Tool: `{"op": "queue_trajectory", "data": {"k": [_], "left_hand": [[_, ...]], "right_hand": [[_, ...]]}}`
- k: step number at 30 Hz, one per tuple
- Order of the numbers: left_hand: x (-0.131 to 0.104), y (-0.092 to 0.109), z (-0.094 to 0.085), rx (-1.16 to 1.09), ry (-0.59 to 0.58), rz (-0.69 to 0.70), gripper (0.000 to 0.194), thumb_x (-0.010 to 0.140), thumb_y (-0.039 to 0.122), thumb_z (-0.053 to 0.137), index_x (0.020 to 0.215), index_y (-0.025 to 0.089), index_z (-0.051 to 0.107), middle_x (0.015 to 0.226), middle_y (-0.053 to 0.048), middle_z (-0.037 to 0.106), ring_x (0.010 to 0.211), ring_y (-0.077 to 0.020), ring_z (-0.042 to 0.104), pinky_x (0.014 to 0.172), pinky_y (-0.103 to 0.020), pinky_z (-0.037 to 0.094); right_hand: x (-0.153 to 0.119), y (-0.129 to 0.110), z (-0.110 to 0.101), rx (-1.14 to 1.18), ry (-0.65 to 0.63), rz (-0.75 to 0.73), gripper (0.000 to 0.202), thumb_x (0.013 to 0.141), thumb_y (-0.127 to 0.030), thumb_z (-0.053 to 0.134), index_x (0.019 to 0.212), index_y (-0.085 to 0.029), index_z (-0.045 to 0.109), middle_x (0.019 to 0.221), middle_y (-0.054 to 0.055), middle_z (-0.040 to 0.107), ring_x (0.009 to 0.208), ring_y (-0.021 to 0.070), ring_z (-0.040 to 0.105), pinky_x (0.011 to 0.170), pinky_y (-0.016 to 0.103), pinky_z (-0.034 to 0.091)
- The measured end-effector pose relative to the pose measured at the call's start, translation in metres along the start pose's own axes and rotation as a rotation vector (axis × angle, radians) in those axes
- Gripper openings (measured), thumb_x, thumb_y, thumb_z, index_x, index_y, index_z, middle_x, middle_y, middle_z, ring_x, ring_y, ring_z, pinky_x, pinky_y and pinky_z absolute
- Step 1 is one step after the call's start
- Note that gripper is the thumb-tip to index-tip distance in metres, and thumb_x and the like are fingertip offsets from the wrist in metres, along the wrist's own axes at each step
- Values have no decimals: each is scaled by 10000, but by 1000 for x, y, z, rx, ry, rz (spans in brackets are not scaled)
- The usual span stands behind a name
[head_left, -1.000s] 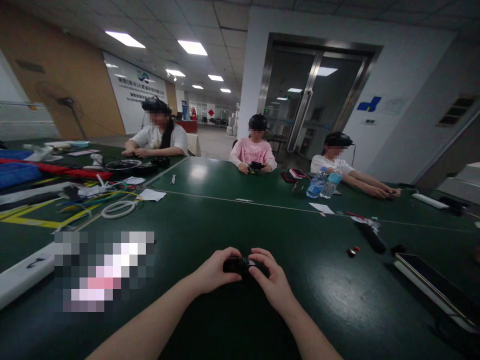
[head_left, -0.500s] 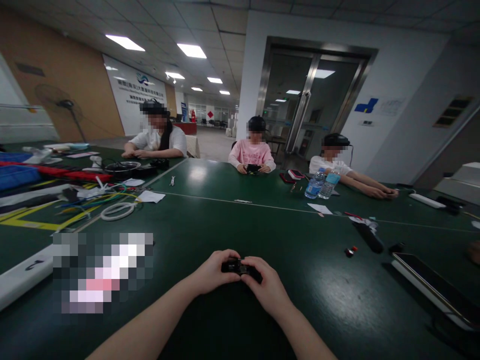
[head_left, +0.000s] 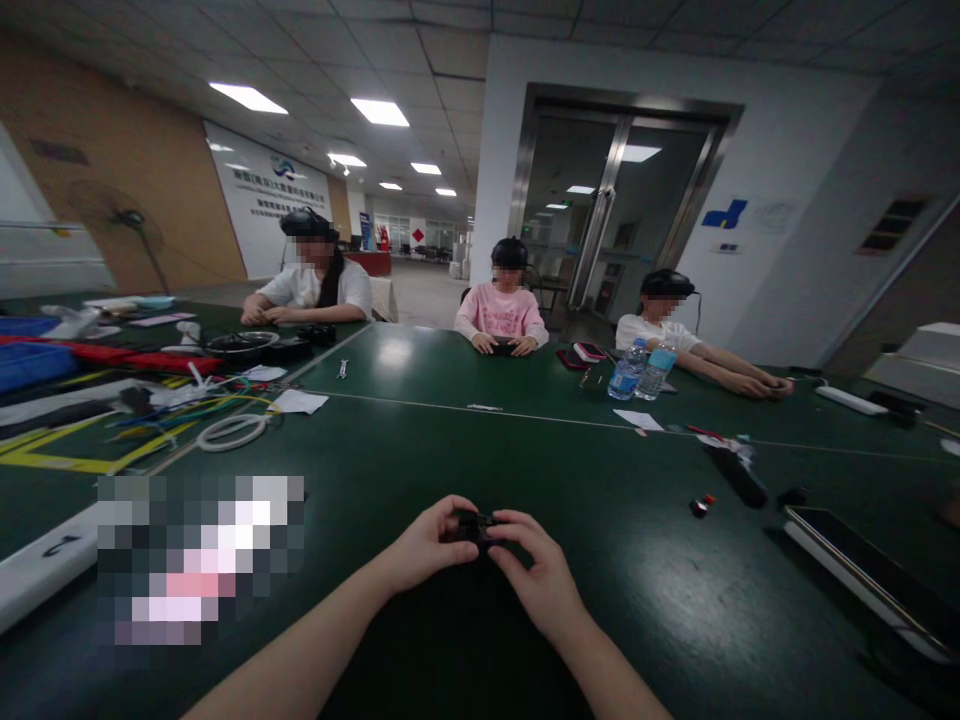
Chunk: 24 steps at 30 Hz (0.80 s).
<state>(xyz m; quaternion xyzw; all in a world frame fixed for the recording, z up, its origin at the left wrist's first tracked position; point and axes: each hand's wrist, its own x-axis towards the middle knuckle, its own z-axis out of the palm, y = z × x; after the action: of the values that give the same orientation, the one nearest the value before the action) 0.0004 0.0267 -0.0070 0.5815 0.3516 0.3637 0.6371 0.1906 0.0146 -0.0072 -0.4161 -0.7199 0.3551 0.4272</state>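
Just above the green table [head_left: 360, 650], my left hand [head_left: 429, 548] grips a small black object [head_left: 474, 528], its thumb on the near side and its fingers behind. The object looks like a boxy device; its exact kind I cannot make out. On its other end, the thumb and fingertips of my right hand [head_left: 538, 568] close around it. Fingers cover both ends of the object, so only its dark middle shows.
A white power strip [head_left: 45, 560] and a pixelated patch lie to the left. At the right are a phone [head_left: 862, 570] and a small red-and-black piece [head_left: 701, 506]. Water bottles [head_left: 628, 372], cables [head_left: 232, 432] and a wrench [head_left: 343, 369] lie farther off. Several people sit opposite.
The fingers of my right hand have shifted on the black object, and its tilt has altered slightly. Across the table, the person in pink has lowered a black object to the tabletop.
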Motion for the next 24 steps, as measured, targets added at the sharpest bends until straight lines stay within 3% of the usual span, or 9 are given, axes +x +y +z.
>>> {"op": "queue_trajectory", "data": {"k": [6, 13, 24], "left_hand": [[-1, 1, -3, -65, -78, 6, 472, 662, 182, 676, 1067, 217, 435, 1006, -31, 568, 923, -171, 556, 804, -334, 409], [-2, 1, 0, -168, -78, -21, 441, 660, 160, 682, 1038, 218, 462, 929, -13, 599, 797, -143, 597, 786, -332, 418], [-5, 7, 0, -267, -144, -59, 503, 655, 91, 667, 1095, 242, 476, 1073, -38, 555, 878, -167, 588, 867, -399, 391]], "right_hand": [[-1, 1, 3, 7, 19, 6, 250, 706, -180, 607, 939, -270, 609, 1082, 24, 590, 1046, 204, 532, 942, 416, 391], [-2, 0, 4, 44, 57, 24, 303, 689, -178, 620, 979, -259, 590, 1090, 32, 584, 1062, 212, 520, 950, 419, 391], [-3, -4, 4, 97, -4, 52, 277, 704, -180, 603, 969, -261, 614, 1120, 37, 565, 1079, 211, 511, 952, 417, 389]]}}
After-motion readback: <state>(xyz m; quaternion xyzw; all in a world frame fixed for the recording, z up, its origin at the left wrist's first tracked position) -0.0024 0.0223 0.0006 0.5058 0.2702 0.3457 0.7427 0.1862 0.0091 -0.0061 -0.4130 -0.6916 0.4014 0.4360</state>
